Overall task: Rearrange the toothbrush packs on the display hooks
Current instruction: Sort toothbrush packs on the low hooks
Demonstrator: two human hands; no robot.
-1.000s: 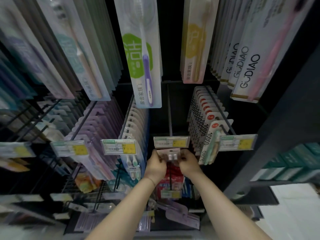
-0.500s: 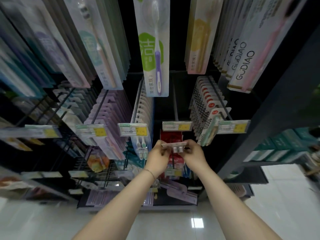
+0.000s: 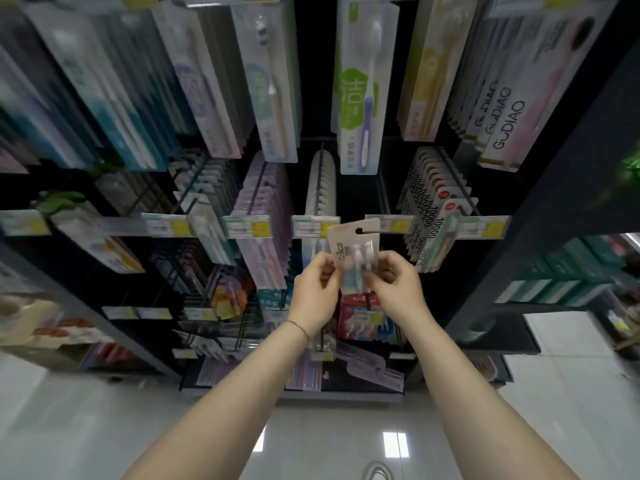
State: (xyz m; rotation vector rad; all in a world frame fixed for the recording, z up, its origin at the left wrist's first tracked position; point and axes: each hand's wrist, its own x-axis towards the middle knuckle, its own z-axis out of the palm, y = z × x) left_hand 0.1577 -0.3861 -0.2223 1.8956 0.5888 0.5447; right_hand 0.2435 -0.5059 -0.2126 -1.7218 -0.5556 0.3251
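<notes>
**pack raised toward the hook**

the dark display rack (image 3: 554, 202) is crowded with hanging rows. before a gap between the white row (image 3: 322, 188) and the "10000" row (image 3: 429, 216), the toothbrush pack (image 3: 353, 242) is held up — left hand (image 3: 317, 289) and right hand (image 3: 394, 289) each pinching a lower edge. likely the hanging step: next its hang hole (image 3: 362, 231) must meet the hook behind the price tag (image 3: 389, 224).

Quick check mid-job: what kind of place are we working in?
Most likely a shop's dental-care aisle: toothbrush packs hang in rows on wire hooks, price tags front the hooks, and shelves of boxed goods stand to the right.
</notes>
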